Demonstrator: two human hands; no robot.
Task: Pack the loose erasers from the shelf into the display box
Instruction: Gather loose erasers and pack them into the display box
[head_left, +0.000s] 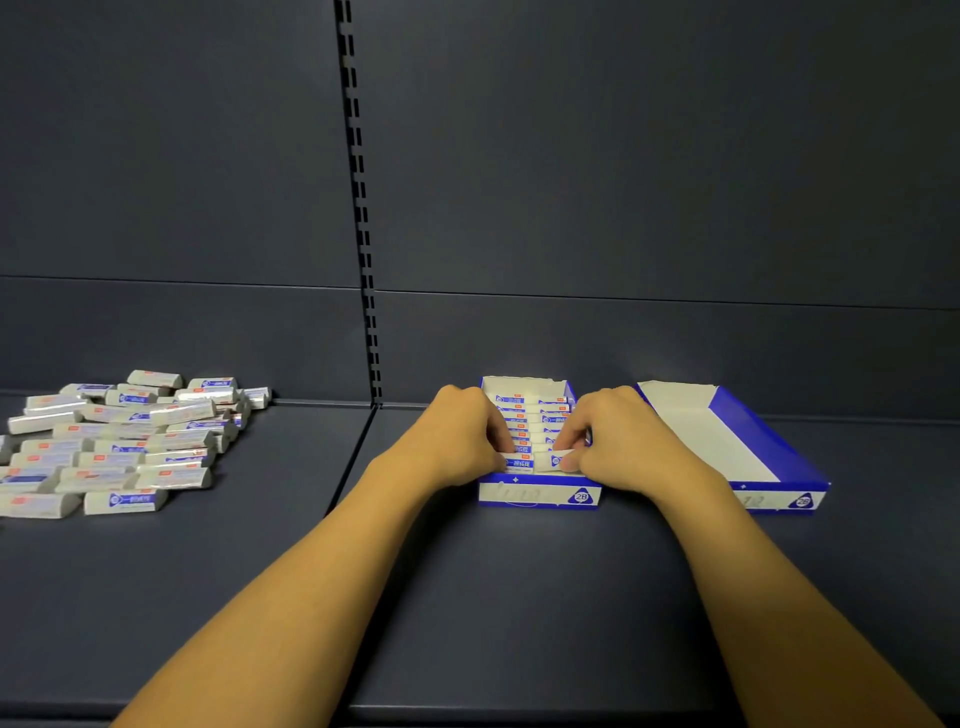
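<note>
Display box (537, 493): two rows of erasers, nearly filled to the front wall.
Left hand (462, 434): pinching front-row eraser (517, 462).
Right hand (613, 441): pinching neighbouring eraser (551, 460).
Loose erasers (119, 441): large pile left on shelf (467, 597), well apart.
Second box (737, 447): empty, just right.

The dark grey metal shelf surface (467, 597) lies open in front of the blue-and-white cardboard display box (540, 493). A bare strip separates this box from the heap of loose white wrapped erasers (119, 441) well to its left. The empty blue-and-white cardboard tray (769, 457) blocks the box's right side. The dark rear panel (623, 338) closes off the back. Both hands occupy the box's near end: left hand (462, 436), right hand (613, 441).
</note>
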